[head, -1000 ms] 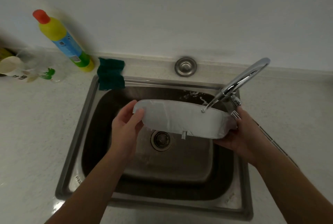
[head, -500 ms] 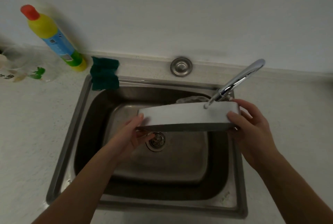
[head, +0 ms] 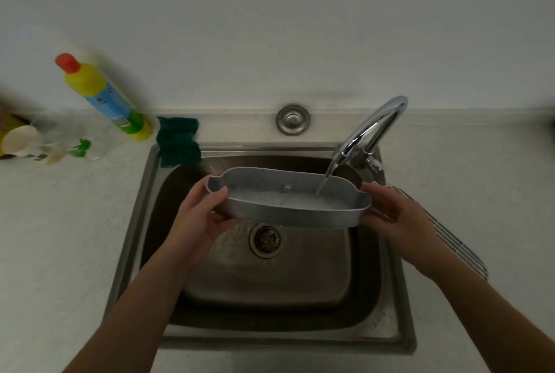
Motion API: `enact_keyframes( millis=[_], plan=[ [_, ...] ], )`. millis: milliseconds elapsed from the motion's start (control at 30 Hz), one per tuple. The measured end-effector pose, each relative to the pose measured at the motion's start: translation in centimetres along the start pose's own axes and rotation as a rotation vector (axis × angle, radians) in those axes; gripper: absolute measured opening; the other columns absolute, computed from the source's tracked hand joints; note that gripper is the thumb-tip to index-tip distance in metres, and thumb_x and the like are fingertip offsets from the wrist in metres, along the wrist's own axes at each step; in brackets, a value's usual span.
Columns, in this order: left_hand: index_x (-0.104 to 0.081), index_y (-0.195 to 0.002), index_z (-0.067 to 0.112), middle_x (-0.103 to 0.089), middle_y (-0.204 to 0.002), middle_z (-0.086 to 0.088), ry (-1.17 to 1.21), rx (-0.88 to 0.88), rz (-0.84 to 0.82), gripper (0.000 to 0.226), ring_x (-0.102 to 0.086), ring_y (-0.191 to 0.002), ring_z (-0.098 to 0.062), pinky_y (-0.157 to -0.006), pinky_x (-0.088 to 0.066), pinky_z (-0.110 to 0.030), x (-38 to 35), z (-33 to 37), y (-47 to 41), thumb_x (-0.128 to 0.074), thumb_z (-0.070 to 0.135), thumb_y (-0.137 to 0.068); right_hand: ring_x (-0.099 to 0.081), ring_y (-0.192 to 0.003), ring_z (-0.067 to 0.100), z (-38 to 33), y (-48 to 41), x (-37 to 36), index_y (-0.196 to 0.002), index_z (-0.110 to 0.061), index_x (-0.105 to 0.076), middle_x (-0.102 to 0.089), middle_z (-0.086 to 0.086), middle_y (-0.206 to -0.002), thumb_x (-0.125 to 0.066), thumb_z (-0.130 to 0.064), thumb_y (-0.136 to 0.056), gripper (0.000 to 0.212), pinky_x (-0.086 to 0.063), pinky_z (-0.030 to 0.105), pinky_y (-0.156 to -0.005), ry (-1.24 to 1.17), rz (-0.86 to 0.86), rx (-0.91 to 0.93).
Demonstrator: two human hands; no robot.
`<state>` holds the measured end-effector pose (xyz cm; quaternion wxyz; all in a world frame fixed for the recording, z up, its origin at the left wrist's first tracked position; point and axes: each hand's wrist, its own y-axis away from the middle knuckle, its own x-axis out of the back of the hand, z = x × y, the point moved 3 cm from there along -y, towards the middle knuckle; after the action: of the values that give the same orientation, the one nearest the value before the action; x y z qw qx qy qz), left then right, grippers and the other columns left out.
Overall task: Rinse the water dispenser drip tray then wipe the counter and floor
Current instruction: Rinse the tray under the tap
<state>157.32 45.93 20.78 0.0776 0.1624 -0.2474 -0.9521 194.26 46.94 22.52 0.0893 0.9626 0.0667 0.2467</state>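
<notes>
Over the sink [head: 141, 222] basin, drip tray [head: 288, 218] held level, open side up, water pooled inside, left hand [head: 196, 219] gripping its left end, thumb on rim, right hand [head: 396, 216] gripping its right end, faucet [head: 375, 126] stream landing near the right end, drain [head: 267, 240] below.

We are seeing the faucet [head: 372, 129] crowding the sink's [head: 285, 339] back right and the drip tray [head: 288, 216] spanning mid-basin; the front is lying open.
</notes>
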Motion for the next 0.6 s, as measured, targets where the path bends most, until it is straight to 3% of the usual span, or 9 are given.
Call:
enact_keyframes(
  millis=[67, 133, 200, 267, 333, 433, 533, 600],
  plan=[
    [-0.063, -0.131, 0.026, -0.065, -0.134, -0.010, -0.118, -0.125, 0.029, 0.040, -0.070, -0.115, -0.032, -0.083, -0.063, -0.042, 0.1, 1.1, 0.6, -0.072, 0.022, -0.092, -0.070, -0.113, 0.017, 0.3, -2.0, 0.5, -0.136, -0.025, -0.066, -0.074, -0.001, -0.124, -0.063, -0.009, -0.099, 0.040, -0.051, 0.030, -0.094, 0.272, 0.107, 0.026],
    [-0.062, -0.129, 0.026, -0.066, -0.129, -0.006, -0.315, -0.270, 0.015, 0.042, -0.069, -0.116, -0.028, -0.082, -0.064, -0.039, -0.2, 2.0, 1.4, -0.075, 0.023, -0.089, -0.066, -0.120, 0.027, 0.1, -4.5, -0.2, -0.141, -0.021, -0.062, -0.070, 0.009, -0.133, -0.055, -0.008, -0.102, 0.042, -0.046, 0.030, -0.099, 0.449, 0.034, 0.017],
    [-0.061, -0.127, 0.029, -0.067, -0.121, 0.004, -0.558, -0.443, -0.005, 0.045, -0.071, -0.108, -0.020, -0.079, -0.063, -0.029, -1.1, 2.9, 2.2, -0.078, 0.020, -0.087, -0.059, -0.130, 0.033, 0.4, -6.4, -1.4, -0.145, -0.016, -0.058, -0.063, 0.014, -0.142, -0.051, -0.001, -0.099, 0.049, -0.043, 0.037, -0.108, 0.516, -0.103, -0.057],
    [-0.058, -0.127, 0.034, -0.065, -0.114, 0.014, -0.854, -0.599, -0.020, 0.049, -0.069, -0.098, -0.010, -0.077, -0.058, -0.019, -2.2, 3.4, 2.8, -0.080, 0.024, -0.085, -0.060, -0.125, 0.037, 0.7, -7.8, -1.5, -0.135, -0.014, -0.064, -0.064, 0.017, -0.137, -0.052, 0.003, -0.094, 0.046, -0.044, 0.034, -0.102, 0.579, -0.145, -0.076],
    [-0.054, -0.130, 0.038, -0.060, -0.121, 0.016, -1.108, -0.664, -0.036, 0.054, -0.063, -0.099, -0.004, -0.083, -0.054, -0.019, -3.1, 3.4, 3.3, -0.078, 0.035, -0.083, -0.063, -0.119, 0.039, 0.7, -8.7, -0.5, -0.129, -0.014, -0.068, -0.066, 0.019, -0.132, -0.056, 0.000, -0.093, 0.041, -0.044, 0.032, -0.096, 0.627, -0.120, -0.055],
    [-0.046, -0.138, 0.038, -0.050, -0.144, 0.001, -1.406, -0.678, -0.051, 0.061, -0.058, -0.117, -0.012, -0.096, -0.048, -0.027, -4.1, 2.7, 4.0, -0.071, 0.045, -0.083, -0.066, -0.112, 0.037, 0.2, -9.9, 1.8, -0.126, -0.017, -0.072, -0.072, 0.017, -0.126, -0.065, -0.012, -0.095, 0.032, -0.045, 0.034, -0.092, 0.652, -0.065, -0.015],
    [-0.045, -0.142, 0.035, -0.041, -0.153, -0.006, -1.573, -0.747, -0.063, 0.063, -0.064, -0.113, -0.024, -0.090, -0.053, -0.033, -4.2, 3.0, 4.7, -0.067, 0.048, -0.085, -0.066, -0.109, 0.035, -0.4, -10.1, 2.5, -0.123, -0.016, -0.073, -0.072, 0.016, -0.123, -0.060, -0.012, -0.097, 0.029, -0.043, 0.032, -0.087, 0.702, -0.104, 0.012],
    [-0.045, -0.143, 0.033, -0.039, -0.154, -0.008, -1.603, -0.794, -0.026, 0.063, -0.066, -0.110, -0.026, -0.087, -0.052, -0.033, -3.7, 3.8, 5.0, -0.068, 0.047, -0.086, -0.066, -0.110, 0.038, -0.5, -9.2, 2.0, -0.124, -0.013, -0.070, -0.071, 0.017, -0.124, -0.059, -0.017, -0.099, 0.028, -0.050, 0.039, -0.094, 0.778, -0.179, 0.041]
  ],
)
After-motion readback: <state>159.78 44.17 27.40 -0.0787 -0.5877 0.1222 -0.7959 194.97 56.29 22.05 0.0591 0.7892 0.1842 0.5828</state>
